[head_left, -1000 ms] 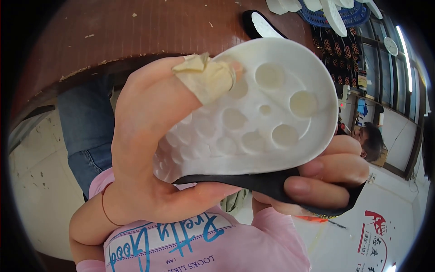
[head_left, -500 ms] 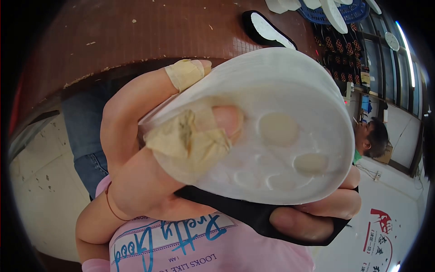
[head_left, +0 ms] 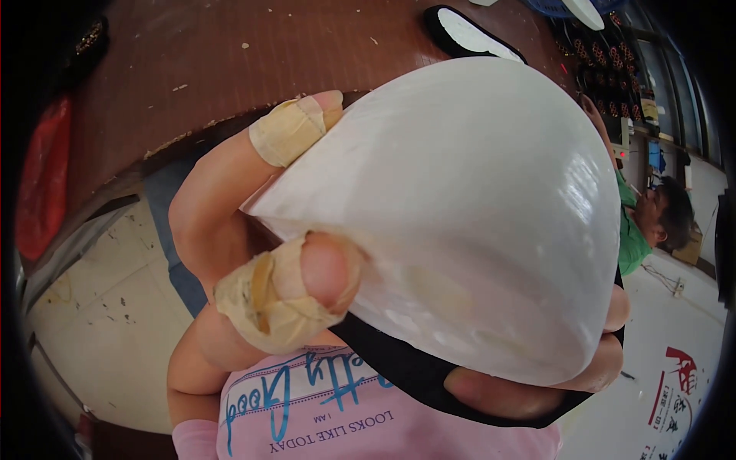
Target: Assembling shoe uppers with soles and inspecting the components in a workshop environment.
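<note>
A large, glossy white shoe last (head_left: pixel 468 176) fills the middle of the view, its rounded side turned up. My left hand (head_left: pixel 230 222) grips its pointed left end. Tan tape wraps its thumb and a finger, the thumb lying along the lower edge and the finger over the top. Beneath the last runs a black shoe upper (head_left: pixel 406 368), stretched along its lower side. At the lower right my right hand (head_left: pixel 529 391) is closed on the black upper, its thumb over the band and other fingertips beside the last. Much of that hand is hidden.
On the brown table (head_left: pixel 253 61) lies a black shoe with a white insole (head_left: pixel 475 34). A blue basket (head_left: pixel 548 6) stands at the top edge. Red material (head_left: pixel 44 180) hangs at the far left. A person in green (head_left: pixel 635 222) sits at the right.
The last has tilted, so its hollowed underside has turned out of sight and its smooth side shows. My left thumb has shifted to the lower edge. The view has moved slightly.
</note>
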{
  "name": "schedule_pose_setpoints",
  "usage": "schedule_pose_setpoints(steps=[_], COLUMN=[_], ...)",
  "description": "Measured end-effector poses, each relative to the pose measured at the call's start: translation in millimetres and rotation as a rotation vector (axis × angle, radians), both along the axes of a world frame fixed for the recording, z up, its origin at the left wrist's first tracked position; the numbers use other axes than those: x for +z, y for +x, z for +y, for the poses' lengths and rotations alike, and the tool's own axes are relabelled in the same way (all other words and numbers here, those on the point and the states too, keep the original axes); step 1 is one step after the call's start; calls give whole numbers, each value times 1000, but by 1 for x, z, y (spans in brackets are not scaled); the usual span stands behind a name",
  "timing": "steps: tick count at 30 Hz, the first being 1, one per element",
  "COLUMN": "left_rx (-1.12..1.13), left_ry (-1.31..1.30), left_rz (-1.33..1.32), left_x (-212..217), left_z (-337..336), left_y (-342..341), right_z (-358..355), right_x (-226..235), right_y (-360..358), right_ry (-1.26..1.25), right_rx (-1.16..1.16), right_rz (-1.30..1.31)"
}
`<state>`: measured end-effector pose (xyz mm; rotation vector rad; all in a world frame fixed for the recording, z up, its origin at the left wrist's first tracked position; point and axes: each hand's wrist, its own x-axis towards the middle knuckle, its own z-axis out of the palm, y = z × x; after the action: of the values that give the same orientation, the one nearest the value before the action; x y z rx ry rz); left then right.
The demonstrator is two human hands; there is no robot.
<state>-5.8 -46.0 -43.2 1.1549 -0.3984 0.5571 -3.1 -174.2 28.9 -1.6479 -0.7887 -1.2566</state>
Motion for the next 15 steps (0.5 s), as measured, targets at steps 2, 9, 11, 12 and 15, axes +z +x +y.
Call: schedule_pose_setpoints(steps=[2, 9, 11, 12, 15], left_rx=[4, 48, 64, 72, 95], left_ry=[-6, -55, -84, -99, -142], left_rz=[4, 8, 8, 7, 4], left_x=[1, 1, 2, 1, 0], left_z=[-4, 3, 0, 2, -2], left_y=[6, 1, 2, 0, 5], right_z=[1, -3, 1, 3, 6], right_x=[-1, 1, 0, -1, -2], right_y=[-5, -12, -13, -13, -15], right_ry=[24, 79, 79, 79, 80], right_rx=[-16, -41, -45, -47, -53], right_rz=[12, 48, 56, 60, 70])
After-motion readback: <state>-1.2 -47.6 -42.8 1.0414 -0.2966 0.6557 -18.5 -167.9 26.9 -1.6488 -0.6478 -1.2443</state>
